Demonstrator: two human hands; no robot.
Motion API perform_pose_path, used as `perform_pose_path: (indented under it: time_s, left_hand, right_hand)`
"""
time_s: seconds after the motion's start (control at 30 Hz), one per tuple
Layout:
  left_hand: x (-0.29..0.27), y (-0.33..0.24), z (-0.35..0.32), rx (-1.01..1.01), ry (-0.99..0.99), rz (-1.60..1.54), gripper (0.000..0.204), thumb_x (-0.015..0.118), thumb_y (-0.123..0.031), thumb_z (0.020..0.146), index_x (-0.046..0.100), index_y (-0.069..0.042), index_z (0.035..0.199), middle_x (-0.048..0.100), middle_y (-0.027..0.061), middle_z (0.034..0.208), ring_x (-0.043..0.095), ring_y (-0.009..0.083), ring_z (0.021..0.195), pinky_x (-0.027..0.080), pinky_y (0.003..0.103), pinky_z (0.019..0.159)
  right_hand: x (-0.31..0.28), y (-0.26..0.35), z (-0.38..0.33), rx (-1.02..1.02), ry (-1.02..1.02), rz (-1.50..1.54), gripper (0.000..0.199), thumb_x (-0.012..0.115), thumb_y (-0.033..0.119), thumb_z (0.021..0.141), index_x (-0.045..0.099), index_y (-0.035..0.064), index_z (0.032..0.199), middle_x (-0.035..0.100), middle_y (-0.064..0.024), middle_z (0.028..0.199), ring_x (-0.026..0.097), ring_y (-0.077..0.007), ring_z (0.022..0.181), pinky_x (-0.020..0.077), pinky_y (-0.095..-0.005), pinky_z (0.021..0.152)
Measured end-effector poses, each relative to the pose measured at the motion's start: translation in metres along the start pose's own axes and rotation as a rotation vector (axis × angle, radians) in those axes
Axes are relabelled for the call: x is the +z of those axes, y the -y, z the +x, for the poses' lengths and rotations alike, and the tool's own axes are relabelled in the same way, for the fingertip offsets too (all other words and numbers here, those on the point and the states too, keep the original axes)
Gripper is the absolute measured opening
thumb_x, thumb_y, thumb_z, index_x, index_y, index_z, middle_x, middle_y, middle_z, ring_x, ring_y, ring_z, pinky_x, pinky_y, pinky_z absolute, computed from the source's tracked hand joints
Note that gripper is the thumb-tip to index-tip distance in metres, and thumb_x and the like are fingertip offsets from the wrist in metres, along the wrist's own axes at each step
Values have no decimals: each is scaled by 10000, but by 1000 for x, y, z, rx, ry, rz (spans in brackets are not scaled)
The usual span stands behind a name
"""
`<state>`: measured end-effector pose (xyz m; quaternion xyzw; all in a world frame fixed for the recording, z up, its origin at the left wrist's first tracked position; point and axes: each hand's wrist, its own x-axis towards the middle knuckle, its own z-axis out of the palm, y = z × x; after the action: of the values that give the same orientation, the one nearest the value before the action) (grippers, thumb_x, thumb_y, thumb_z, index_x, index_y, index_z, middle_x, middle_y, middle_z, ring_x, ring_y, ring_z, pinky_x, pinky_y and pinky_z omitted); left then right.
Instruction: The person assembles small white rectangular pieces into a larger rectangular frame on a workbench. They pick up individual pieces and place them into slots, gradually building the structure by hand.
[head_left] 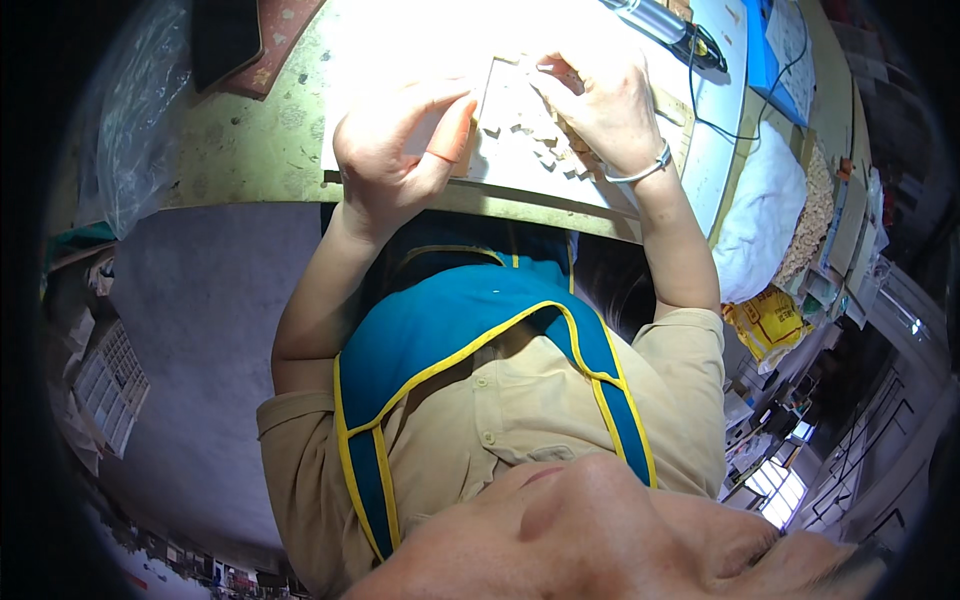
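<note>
A thin pale wooden board (pixel 515 110) with small cut-out shapes lies on the brightly lit table (pixel 250 170) in front of me. My left hand (pixel 400 150) pinches the board's left edge between thumb and fingers. My right hand (pixel 600 100), with a silver bracelet on its wrist, lies over the board's right part, its fingers curled down onto the upper edge. Several small loose wooden pieces (pixel 545 150) are scattered between my hands. Strong glare hides the far part of the board.
A grey cylindrical tool (pixel 655 18) with a black cable lies at the back right, next to a blue box (pixel 765 55). A white bag (pixel 770 200) and a yellow packet (pixel 768 320) are at the right. At the left are clear plastic (pixel 140 110) and a red patterned cloth (pixel 270 50).
</note>
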<state>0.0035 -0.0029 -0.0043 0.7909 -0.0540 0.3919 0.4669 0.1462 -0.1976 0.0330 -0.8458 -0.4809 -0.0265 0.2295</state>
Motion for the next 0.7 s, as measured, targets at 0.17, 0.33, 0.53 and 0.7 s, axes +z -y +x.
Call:
perform_pose_path:
  time_s: [0.17, 0.33, 0.53, 0.7]
  left_hand:
    - [-1, 0, 1, 12, 1, 3, 148, 765, -13, 834, 776, 9, 981, 784, 152, 913, 773, 247, 791, 595, 293, 718]
    - [-1, -1, 2, 2, 12, -9, 146, 761, -9, 836, 775, 10, 980, 784, 155, 912, 772, 248, 785, 593, 292, 708]
    - [-1, 1, 1, 14, 6, -3, 147, 758, -14, 839, 774, 12, 983, 784, 156, 913, 773, 248, 785, 594, 293, 709]
    - [-1, 1, 1, 19, 7, -1, 152, 755, -11, 839, 774, 12, 988, 784, 158, 918, 774, 247, 792, 594, 295, 712]
  right_hand:
    - [-4, 8, 1, 126, 73, 11, 189, 783, 222, 908, 793, 41, 960, 759, -102, 766, 730, -182, 654, 571, -272, 646]
    - [-3, 4, 3, 70, 30, 48, 181, 774, 199, 910, 795, 22, 944, 758, -112, 766, 731, -186, 653, 577, -269, 657]
    - [-3, 2, -3, 135, 80, 97, 177, 774, 184, 907, 795, 14, 950, 766, -108, 787, 736, -172, 682, 586, -273, 680]
    - [-7, 4, 0, 105, 61, 97, 180, 770, 188, 911, 801, 20, 969, 768, -109, 787, 736, -165, 693, 586, -270, 681]
